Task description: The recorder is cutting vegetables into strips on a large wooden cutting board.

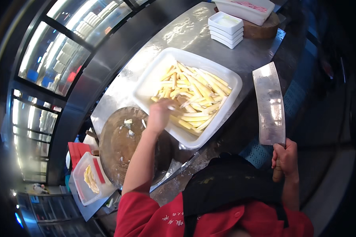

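Note:
A large white plastic tub [145, 71] on the steel table holds many long, pale yellow, peeled vegetable stalks [198, 86]. My left hand [161, 114] reaches over the tub's near left side, its fingers at the stalks; they are blurred, and whether they grip one cannot be told. Away from the tub, on the right, my right hand [285, 157] is closed around the wooden handle of a cleaver [269, 106], whose broad steel blade points up in the picture. A round wooden chopping block [118, 148] with small pale scraps on it lies beside the tub, partly under my left forearm.
A stack of small white square dishes [226, 29] stands at the table's far end, beside a white container of pink strips [246, 9] on a wooden block [262, 28]. A clear plastic box [86, 180] with cut yellow pieces sits at lower left. Glass-fronted cabinets [56, 59] line the left.

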Tool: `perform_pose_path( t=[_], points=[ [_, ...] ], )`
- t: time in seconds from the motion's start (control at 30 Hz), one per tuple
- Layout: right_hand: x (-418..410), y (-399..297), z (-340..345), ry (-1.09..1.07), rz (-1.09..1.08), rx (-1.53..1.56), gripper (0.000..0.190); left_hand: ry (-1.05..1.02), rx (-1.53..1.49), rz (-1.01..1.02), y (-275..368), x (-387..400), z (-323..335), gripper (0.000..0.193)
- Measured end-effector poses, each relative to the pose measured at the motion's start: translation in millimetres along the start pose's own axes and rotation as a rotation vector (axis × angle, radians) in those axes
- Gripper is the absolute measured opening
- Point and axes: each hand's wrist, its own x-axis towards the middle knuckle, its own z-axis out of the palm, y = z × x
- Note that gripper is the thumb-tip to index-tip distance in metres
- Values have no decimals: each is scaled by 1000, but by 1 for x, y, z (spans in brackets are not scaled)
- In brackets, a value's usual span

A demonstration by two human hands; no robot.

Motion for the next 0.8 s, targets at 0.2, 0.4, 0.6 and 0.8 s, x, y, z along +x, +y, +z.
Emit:
perform_pose_path(
  t=[0.2, 0.4, 0.6, 0.8],
  points=[
    [21, -19, 37, -214, -38, -105, 11, 657, -419, -438, -5, -77, -80, 16],
    [29, -29, 101, -615, -98, -319, 8, 1267, -762, -835, -13, -212, -77, 14],
    [22, -28, 184, -1073, -161, -666, 16, 1198, -628, -946, 5, -292, -47, 25],
    [-3, -35, 249, -1214, -521, -900, 23, 687, 285, -735, 18, -299, -41, 32]
  ],
)
